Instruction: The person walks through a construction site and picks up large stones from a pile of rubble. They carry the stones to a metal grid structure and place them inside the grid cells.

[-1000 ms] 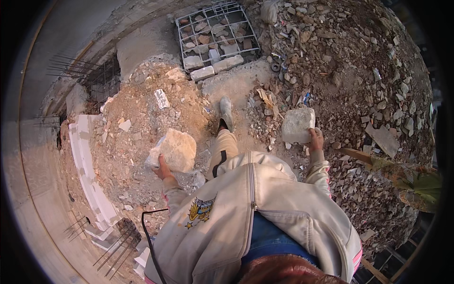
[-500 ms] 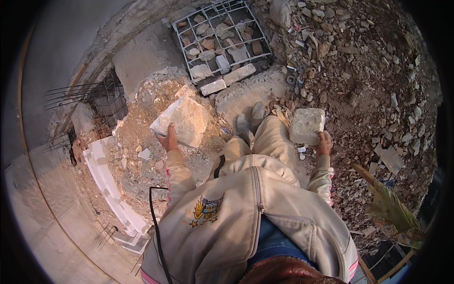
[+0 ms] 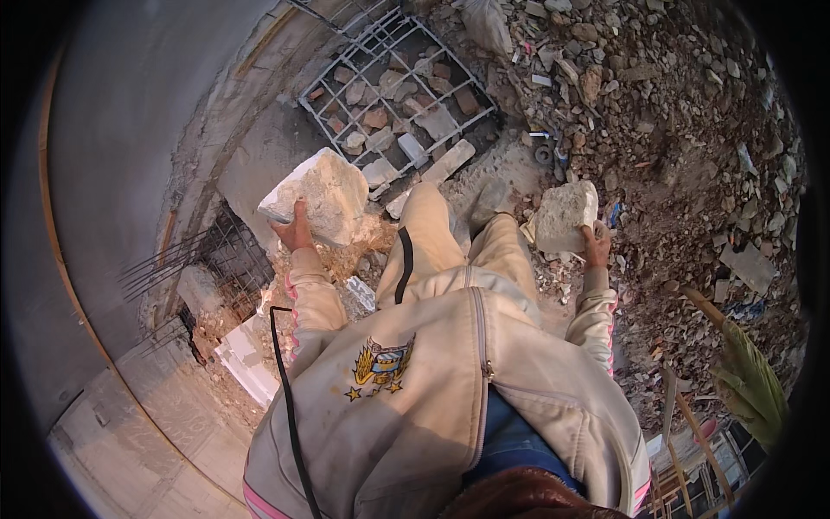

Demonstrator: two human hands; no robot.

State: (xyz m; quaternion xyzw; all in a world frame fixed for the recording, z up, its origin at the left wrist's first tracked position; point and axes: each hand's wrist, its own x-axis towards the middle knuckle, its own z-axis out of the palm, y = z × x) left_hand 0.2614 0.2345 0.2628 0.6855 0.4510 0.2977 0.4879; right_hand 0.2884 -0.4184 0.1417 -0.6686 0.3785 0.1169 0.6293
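My left hand (image 3: pixel 296 230) grips the lower edge of a large, rough pale stone block (image 3: pixel 324 195), with the thumb up against its near face. On the other side, my right hand (image 3: pixel 596 243) holds a smaller, squarish grey-white stone block (image 3: pixel 562 216) by its right corner. Both blocks are off to either side of my legs, and the fingers beneath them are mostly hidden. Ahead of my knees lies a square grid of steel rebar (image 3: pixel 393 95) in a pit, with broken stones and brick pieces showing between the bars.
Rubble and loose soil (image 3: pixel 666 164) cover the right side. Bundled rebar ends (image 3: pixel 186 259) stick out at left beside a concrete slab (image 3: pixel 138 415). White blocks (image 3: pixel 248 359) lie near my left elbow. A large green leaf (image 3: pixel 750 381) and wooden poles (image 3: pixel 702 437) are at lower right.
I have stepped forward, one knee now raised ahead. The rebar grid sits closer to my legs, and the left block is now higher in view. Both blocks stay in my hands.
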